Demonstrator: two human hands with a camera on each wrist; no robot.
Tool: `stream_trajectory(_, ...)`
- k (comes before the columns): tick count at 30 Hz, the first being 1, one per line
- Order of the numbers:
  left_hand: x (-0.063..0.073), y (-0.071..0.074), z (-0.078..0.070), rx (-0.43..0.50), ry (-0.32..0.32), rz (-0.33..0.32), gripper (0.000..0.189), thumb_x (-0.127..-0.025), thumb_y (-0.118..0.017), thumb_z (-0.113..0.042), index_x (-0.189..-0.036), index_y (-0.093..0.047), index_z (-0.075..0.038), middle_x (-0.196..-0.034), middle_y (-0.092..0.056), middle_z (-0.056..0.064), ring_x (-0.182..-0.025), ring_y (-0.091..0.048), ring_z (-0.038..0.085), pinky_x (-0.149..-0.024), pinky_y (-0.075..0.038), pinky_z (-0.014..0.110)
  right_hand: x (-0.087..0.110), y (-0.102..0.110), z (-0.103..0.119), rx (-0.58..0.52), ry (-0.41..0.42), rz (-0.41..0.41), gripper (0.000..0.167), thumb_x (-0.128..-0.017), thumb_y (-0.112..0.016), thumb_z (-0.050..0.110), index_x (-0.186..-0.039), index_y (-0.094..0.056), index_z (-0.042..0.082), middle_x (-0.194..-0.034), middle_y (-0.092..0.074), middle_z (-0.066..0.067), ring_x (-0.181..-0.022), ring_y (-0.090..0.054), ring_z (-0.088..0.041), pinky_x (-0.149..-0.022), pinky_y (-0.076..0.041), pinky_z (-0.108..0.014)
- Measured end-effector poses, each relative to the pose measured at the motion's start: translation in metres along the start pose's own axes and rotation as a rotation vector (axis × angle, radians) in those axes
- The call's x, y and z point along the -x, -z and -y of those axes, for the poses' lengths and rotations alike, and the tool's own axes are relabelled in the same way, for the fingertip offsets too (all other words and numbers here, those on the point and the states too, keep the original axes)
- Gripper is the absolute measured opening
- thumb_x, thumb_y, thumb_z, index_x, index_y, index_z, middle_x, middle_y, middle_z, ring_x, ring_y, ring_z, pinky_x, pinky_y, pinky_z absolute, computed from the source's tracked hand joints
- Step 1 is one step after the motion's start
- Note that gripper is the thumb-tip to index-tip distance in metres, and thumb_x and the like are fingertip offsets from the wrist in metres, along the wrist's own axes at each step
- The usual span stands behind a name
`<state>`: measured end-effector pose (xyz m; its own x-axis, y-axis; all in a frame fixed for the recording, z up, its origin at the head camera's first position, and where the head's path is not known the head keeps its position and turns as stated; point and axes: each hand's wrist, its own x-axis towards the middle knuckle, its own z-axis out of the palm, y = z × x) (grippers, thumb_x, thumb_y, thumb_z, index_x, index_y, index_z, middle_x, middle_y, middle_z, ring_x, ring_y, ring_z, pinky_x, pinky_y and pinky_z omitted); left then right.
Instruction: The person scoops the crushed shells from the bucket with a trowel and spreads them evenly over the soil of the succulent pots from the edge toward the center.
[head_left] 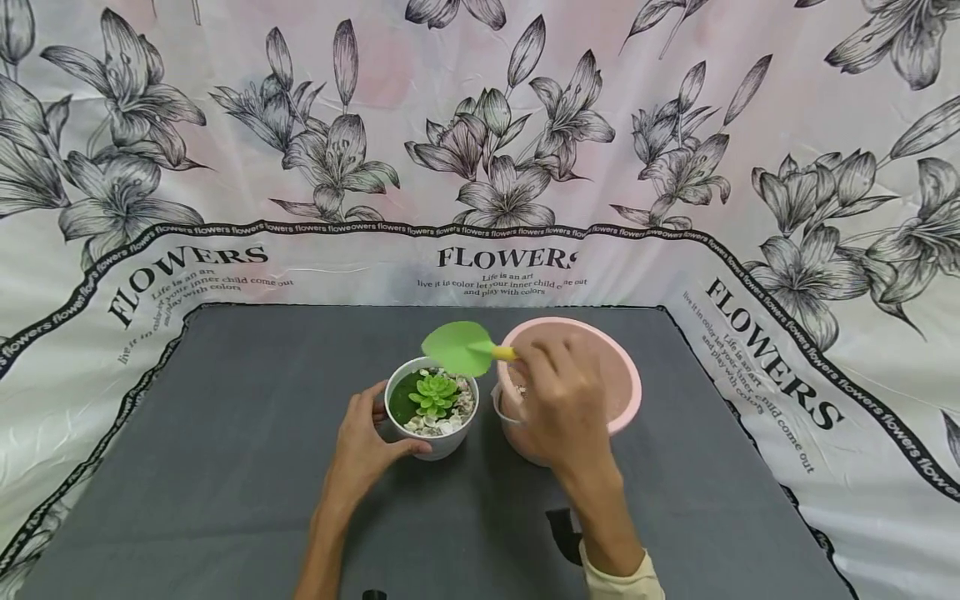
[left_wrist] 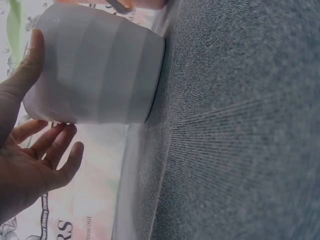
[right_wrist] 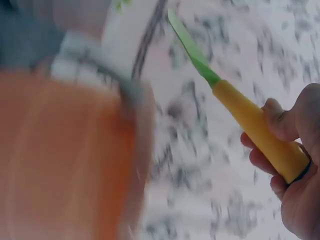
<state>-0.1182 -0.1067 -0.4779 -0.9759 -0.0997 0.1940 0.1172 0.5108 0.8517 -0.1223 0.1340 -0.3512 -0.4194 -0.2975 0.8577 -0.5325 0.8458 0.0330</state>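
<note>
My left hand (head_left: 367, 446) grips a white plant pot (head_left: 442, 448), thumb on the near side and fingers on the left. In the left wrist view the ridged white pot (left_wrist: 100, 65) stands on the grey cloth. Inside are a green succulent (head_left: 435, 393), pale pebbles (head_left: 442, 423) and a dark green patch. My right hand (head_left: 566, 400) holds a small trowel by its yellow handle (right_wrist: 255, 125). The trowel's light green blade (head_left: 459, 348) overlaps the pot's far rim in the head view. Beside it stands a pink tub (head_left: 626, 375), partly hidden behind my right hand.
A grey cloth (head_left: 225, 467) covers the table. A smaller container's rim shows at the pink tub's left side, mostly covered by my right hand. Near my right wrist lies a black piece (head_left: 564, 535). A flower-printed sheet (head_left: 502, 183) hangs behind.
</note>
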Motion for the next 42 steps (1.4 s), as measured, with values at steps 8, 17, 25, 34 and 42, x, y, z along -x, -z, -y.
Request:
stream_trajectory(8, 0.002, -0.002, -0.002, -0.038, -0.044, 0.004, 0.102, -0.063, -0.101, -0.036, -0.142, -0.049, 0.003, -0.127, -0.055, 0.017, -0.117, -0.060, 0.031, -0.101, -0.053, 0.049, 0.008, 0.044, -0.054, 0.130, -0.253, 0.048, 0.003, -0.086, -0.076, -0.005, -0.089, -0.077, -0.007, -0.083, -0.070, -0.023, -0.076, -0.048, -0.040, -0.070, -0.035, -0.048)
stream_trajectory(17, 0.004, 0.007, -0.009, 0.009, -0.039, 0.063, 0.121, -0.075, -0.094, -0.046, -0.165, -0.021, -0.010, -0.152, -0.041, 0.018, -0.141, -0.049, 0.038, -0.112, -0.048, 0.060, 0.024, 0.024, -0.078, 0.261, -0.226, 0.238, 0.011, -0.078, -0.075, -0.014, -0.087, -0.076, -0.008, -0.083, -0.069, -0.025, -0.077, -0.054, -0.045, -0.067, -0.046, -0.053)
stream_trajectory(25, 0.001, -0.012, -0.066, 0.023, -0.357, 0.015, 0.086, -0.086, -0.087, -0.038, -0.156, -0.046, -0.010, -0.158, -0.046, 0.016, -0.148, -0.048, 0.037, -0.118, -0.046, 0.056, 0.035, -0.002, -0.074, 0.310, -0.269, 0.433, 0.008, -0.076, -0.072, -0.012, -0.077, -0.073, -0.004, -0.078, -0.069, -0.024, -0.073, -0.052, -0.042, -0.064, -0.047, -0.052)
stream_trajectory(34, -0.003, -0.067, -0.099, -0.020, -0.423, 0.157, 0.074, -0.092, -0.081, -0.034, -0.151, -0.051, -0.001, -0.165, -0.041, 0.019, -0.155, -0.041, 0.037, -0.120, -0.046, 0.052, 0.031, -0.004, -0.085, 0.138, -0.342, 0.555, 0.015, -0.074, -0.076, -0.012, -0.081, -0.078, 0.000, -0.081, -0.077, -0.016, -0.079, -0.057, -0.038, -0.073, -0.048, -0.055)
stream_trajectory(42, 0.000, -0.081, -0.095, -0.019, -0.414, 0.093, 0.071, -0.083, -0.088, -0.036, -0.141, -0.064, -0.002, -0.158, -0.053, 0.015, -0.152, -0.045, 0.035, -0.120, -0.045, 0.051, 0.044, -0.005, -0.088, 0.025, -0.500, 0.549, 0.011, -0.082, -0.076, -0.005, -0.088, -0.079, 0.004, -0.087, -0.077, -0.016, -0.086, -0.058, -0.042, -0.087, -0.036, -0.064)
